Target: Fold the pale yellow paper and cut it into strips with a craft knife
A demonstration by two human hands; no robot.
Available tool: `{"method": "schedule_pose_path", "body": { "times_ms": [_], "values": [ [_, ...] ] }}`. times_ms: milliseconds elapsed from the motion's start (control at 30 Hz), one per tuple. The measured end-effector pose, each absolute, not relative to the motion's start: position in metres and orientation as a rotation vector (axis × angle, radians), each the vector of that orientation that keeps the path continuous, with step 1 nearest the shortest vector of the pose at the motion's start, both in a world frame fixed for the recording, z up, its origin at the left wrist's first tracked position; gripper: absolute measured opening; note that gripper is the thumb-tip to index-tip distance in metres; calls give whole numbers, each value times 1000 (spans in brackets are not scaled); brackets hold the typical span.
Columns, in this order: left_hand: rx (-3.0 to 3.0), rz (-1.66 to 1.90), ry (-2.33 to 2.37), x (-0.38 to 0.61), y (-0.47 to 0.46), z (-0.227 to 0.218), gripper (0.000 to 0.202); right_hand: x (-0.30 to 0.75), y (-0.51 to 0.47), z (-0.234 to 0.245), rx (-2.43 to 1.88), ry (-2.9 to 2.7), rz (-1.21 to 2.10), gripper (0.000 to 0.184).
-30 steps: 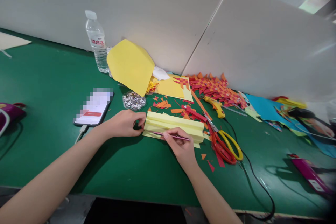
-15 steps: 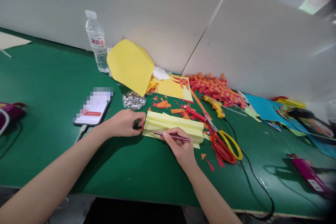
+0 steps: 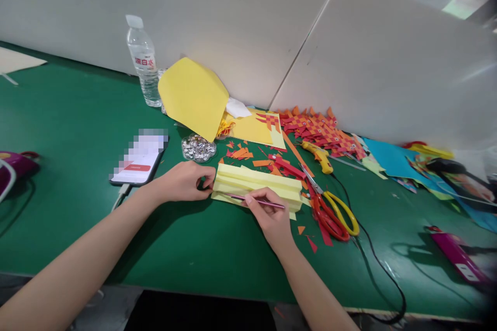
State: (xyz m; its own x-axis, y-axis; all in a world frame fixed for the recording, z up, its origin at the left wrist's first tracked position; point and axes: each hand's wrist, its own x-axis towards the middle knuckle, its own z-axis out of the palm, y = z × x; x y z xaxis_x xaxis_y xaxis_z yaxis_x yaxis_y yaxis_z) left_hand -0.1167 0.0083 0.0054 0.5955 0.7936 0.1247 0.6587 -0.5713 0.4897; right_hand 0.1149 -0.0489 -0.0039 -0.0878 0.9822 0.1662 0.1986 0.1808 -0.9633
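Pleated lengthwise, a pale yellow sheet of paper (image 3: 264,182) lies on the green table. My left hand (image 3: 192,181) pinches its left end between thumb and fingers. A slim maroon pen-like tool (image 3: 276,205) with a narrow pointed tip is gripped in my right hand (image 3: 269,217). The tool lies nearly flat along the near strip of the paper, its tip pointing left toward my left fingertips. Whether the tip presses into the paper, I cannot tell. Red and yellow scissors (image 3: 336,217) lie open-bladed to the right of the paper.
Behind the paper are orange and red scraps (image 3: 240,152) and a clear dish of googly eyes (image 3: 199,148). A phone (image 3: 137,158) on a cable lies left. Farther back stand a water bottle (image 3: 143,62) and yellow card (image 3: 193,95). A yellow glue gun (image 3: 318,156) trails its cord rightward.
My right hand has slid slightly to the right along the paper with the maroon tool. My left hand keeps its place at the left end.
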Motion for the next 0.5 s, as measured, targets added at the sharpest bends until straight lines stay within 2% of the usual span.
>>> {"method": "schedule_pose_path", "body": {
  "times_ms": [500],
  "values": [
    [2407, 441, 1212, -116, 6, 6, 11, 203, -51, 5, -1279, -1509, 837, 9]
  ]
}}
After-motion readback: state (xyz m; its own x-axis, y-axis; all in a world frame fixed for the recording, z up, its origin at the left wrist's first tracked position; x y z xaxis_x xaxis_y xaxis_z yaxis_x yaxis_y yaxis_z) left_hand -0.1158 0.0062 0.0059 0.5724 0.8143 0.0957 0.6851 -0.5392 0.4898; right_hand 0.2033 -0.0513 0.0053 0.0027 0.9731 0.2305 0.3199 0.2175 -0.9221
